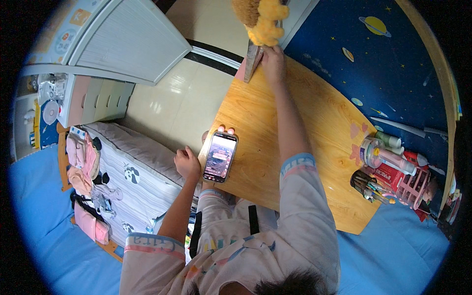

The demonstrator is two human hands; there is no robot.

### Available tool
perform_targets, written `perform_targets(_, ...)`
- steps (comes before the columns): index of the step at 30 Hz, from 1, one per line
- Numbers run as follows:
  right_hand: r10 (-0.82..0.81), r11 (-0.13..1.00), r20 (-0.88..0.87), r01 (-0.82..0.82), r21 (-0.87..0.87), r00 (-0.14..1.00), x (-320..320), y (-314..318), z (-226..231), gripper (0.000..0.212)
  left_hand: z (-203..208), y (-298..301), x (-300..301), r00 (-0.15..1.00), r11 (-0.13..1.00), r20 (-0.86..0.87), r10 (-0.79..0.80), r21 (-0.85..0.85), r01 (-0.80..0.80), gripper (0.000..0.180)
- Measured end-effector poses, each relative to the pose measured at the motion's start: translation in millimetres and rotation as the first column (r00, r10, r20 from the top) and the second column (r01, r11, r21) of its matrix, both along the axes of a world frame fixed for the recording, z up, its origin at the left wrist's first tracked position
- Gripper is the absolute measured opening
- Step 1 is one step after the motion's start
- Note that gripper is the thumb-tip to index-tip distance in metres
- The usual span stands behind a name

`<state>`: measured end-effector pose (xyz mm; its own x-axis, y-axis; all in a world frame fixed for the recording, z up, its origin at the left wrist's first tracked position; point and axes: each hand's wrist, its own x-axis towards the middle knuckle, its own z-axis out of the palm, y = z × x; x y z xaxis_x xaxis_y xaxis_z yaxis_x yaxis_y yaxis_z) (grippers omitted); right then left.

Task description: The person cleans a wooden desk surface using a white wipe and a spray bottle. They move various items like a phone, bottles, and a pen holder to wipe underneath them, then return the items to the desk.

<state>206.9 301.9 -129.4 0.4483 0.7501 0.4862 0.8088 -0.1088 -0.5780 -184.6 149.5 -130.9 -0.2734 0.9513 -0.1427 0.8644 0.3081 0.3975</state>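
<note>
My right hand (pixel 274 65) reaches to the far end of the wooden desk (pixel 314 196). Its fingers are closed at the side of a narrow brown wooden board (pixel 252 63), partly hidden below a fuzzy yellow and brown plush (pixel 267 22). My left hand (pixel 188 163) is beside the desk's left edge with its fingers curled in; I see nothing in it. Close to it, a phone (pixel 220 156) with a lit screen is at the desk's edge, apart from the hand. Two small round pinkish knobs (pixel 226 130) show at the phone's top.
On the desk's right are a pen holder (pixel 368 186), a clear jar (pixel 371 151) and a pink basket (pixel 410 189). A dark blue wall with planets (pixel 354 39) borders the desk. Left stands a bed (pixel 142 169) with folded clothes (pixel 84 157), beyond it pastel drawers (pixel 101 101).
</note>
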Motion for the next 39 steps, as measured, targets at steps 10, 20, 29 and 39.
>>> perform_targets(10,0.244,0.967,0.047,-0.240,-0.081,0.969,5,-27,7,0.021,-3,-1,-1,1.000,1.000,-0.014,0.024,-0.008,-0.024,0.034)
perform_targets(20,0.220,0.975,-0.016,-0.220,0.013,0.975,-10,-33,-8,0.023,3,0,5,0.999,0.999,-0.008,-0.033,0.008,0.034,0.035)
perform_targets(29,0.342,0.940,0.056,-0.340,-0.042,0.938,-7,-26,38,0.019,-10,-3,-22,0.696,0.981,0.718,0.005,-0.139,0.137,0.023)
perform_targets(39,0.250,0.935,-0.335,-0.317,-0.162,0.909,-39,-61,12,0.014,30,10,17,0.546,0.777,0.833,-0.086,-0.287,0.560,0.069)
